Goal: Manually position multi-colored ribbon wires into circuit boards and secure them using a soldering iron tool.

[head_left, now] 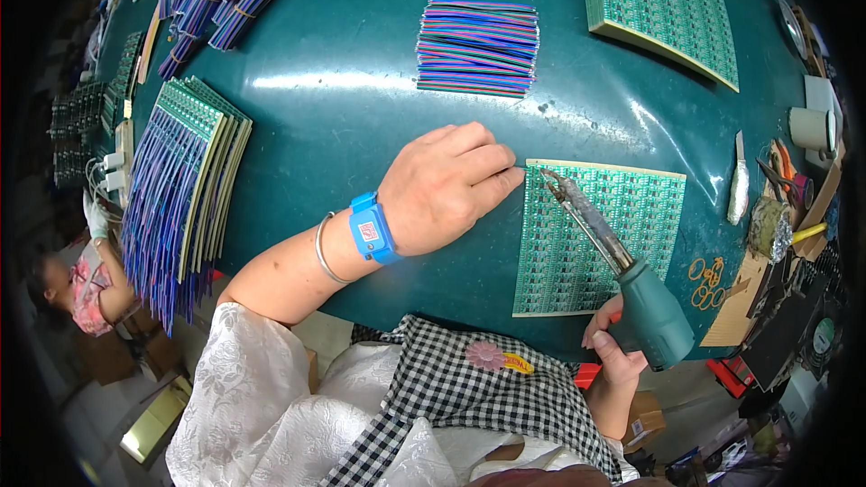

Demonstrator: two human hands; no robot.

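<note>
A green panel of small circuit boards (595, 243) lies flat on the table in front of me. My right hand (617, 359) grips a soldering iron (657, 316) by its thick green handle. The iron slants up and left, its dark tip over the panel's upper left corner. My left hand (446, 188) is closed in a pinch at that same corner, close to the tip. Whatever sits between its fingertips is hidden. A blue strap (372, 229) and a metal bangle circle my left wrist.
Beyond my hands lies a pile of coloured wires (478, 48). Stacked bare panels (663, 9) stand far right; wired panels (185, 171) fan out at left, below wire bundles (221, 0). Rubber bands (708, 281) and a knife (739, 182) lie right. Another person (86, 284) sits far left.
</note>
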